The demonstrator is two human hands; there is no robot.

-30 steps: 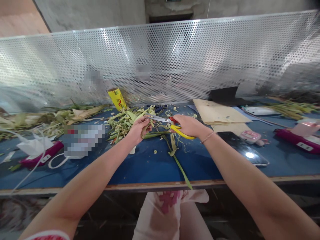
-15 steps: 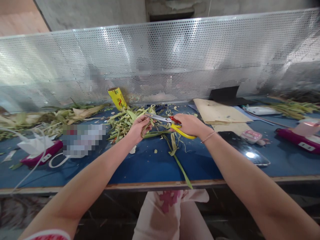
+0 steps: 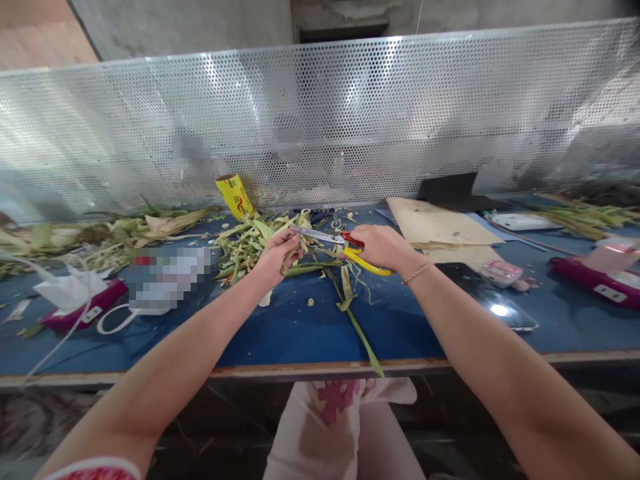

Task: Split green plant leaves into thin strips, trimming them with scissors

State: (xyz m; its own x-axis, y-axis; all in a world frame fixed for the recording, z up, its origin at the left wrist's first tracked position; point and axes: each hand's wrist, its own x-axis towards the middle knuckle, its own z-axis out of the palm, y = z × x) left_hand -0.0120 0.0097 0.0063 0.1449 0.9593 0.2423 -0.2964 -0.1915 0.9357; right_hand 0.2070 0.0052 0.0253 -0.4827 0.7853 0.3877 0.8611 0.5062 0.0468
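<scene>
My right hand (image 3: 380, 247) is closed round the handles of a pair of scissors (image 3: 320, 235), one red and one yellow. Their metal blades point left, the tips at the fingers of my left hand (image 3: 279, 257). That hand pinches a thin greenish leaf strip (image 3: 287, 268), mostly hidden by the fingers. Behind and beside it lies a heap of pale green, curled leaf strips (image 3: 240, 248). A long green strip (image 3: 363, 333) stretches from below the scissors to the table's front edge.
A yellow tube (image 3: 234, 197) leans near the perforated metal screen (image 3: 340, 120). Dried leaves (image 3: 165, 227) lie at left, by a purple power strip (image 3: 100, 307) with a white cable. On the right are brown paper (image 3: 440, 223), a black phone (image 3: 485, 297), a pink case (image 3: 501, 272) and another purple strip (image 3: 595, 283).
Both hands stay almost in place. The leaf strip below my left fingers shows less than before, and the scissors have shifted only very slightly.
</scene>
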